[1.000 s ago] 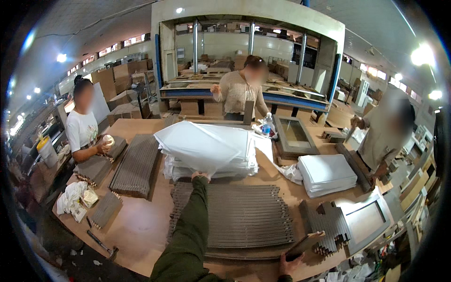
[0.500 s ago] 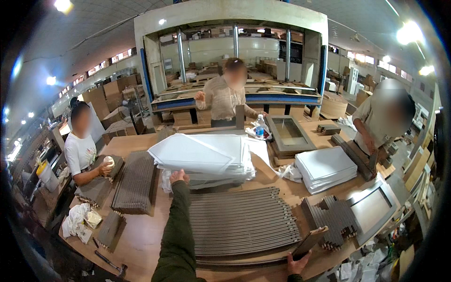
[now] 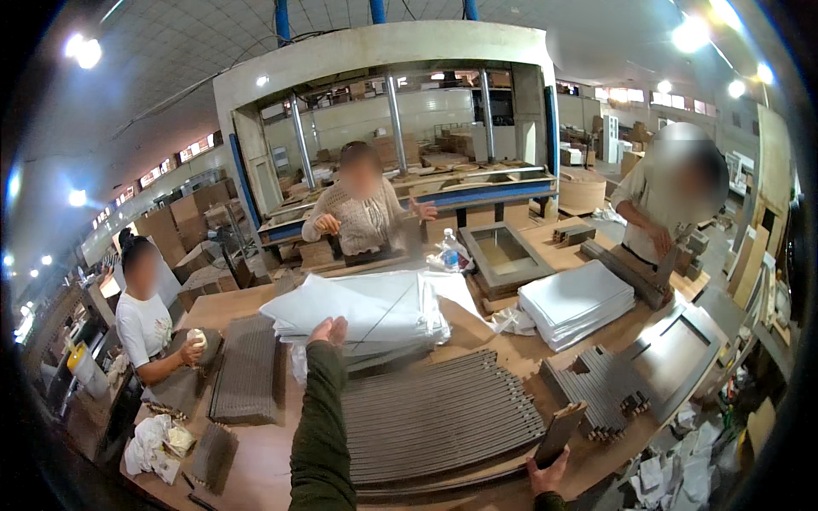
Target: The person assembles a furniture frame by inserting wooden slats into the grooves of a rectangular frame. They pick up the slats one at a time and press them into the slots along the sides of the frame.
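Note:
My left hand (image 3: 329, 330) reaches out on a dark green sleeve to the near side of a tall stack of white sheets (image 3: 358, 302). Its fingers are stretched out and hold nothing; I cannot tell whether they touch the sheets. At the lower right, my right hand (image 3: 548, 471) grips a short grey wooden piece (image 3: 562, 433), which stands up tilted by the corner of a wide row of long grey strips (image 3: 434, 417). Several shorter grey strips (image 3: 588, 387) lie stacked to the right of that piece.
Another white sheet stack (image 3: 575, 302), a grey frame (image 3: 503, 257) and a water bottle (image 3: 449, 249) stand farther back. More grey strips (image 3: 245, 370) and crumpled white cloth (image 3: 158, 447) lie at left. Three people stand around the table, a large press (image 3: 383, 43) behind.
My view has shifted and tilted. My left hand's fingers have straightened and spread. The person opposite has leaned left and raised a hand. My right hand still grips the grey wooden piece.

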A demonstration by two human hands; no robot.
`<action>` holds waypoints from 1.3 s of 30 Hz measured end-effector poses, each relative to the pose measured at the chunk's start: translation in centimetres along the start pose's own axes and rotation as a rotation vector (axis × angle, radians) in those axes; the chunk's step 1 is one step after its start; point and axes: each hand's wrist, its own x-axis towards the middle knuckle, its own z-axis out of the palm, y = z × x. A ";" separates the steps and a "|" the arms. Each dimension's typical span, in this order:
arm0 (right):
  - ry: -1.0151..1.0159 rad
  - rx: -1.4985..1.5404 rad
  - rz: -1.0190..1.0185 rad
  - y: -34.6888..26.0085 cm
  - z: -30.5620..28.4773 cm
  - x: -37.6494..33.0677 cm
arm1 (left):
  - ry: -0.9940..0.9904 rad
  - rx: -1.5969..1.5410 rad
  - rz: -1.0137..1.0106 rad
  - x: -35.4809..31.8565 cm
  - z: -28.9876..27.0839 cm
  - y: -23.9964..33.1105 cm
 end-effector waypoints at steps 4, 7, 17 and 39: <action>0.121 -0.003 -0.185 0.8 0.7 -0.5 | -0.288 0.056 0.211 -5.6 4.0 4.6; 0.410 -0.138 -0.496 4.3 3.0 0.6 | -0.341 0.184 0.421 -11.0 9.1 6.2; 0.009 0.386 -0.378 -2.7 -3.4 -1.2 | -0.460 0.668 0.788 -18.9 11.4 8.3; -0.047 0.400 -0.909 -13.0 -10.4 2.4 | -1.112 1.756 0.628 -33.6 11.7 1.3</action>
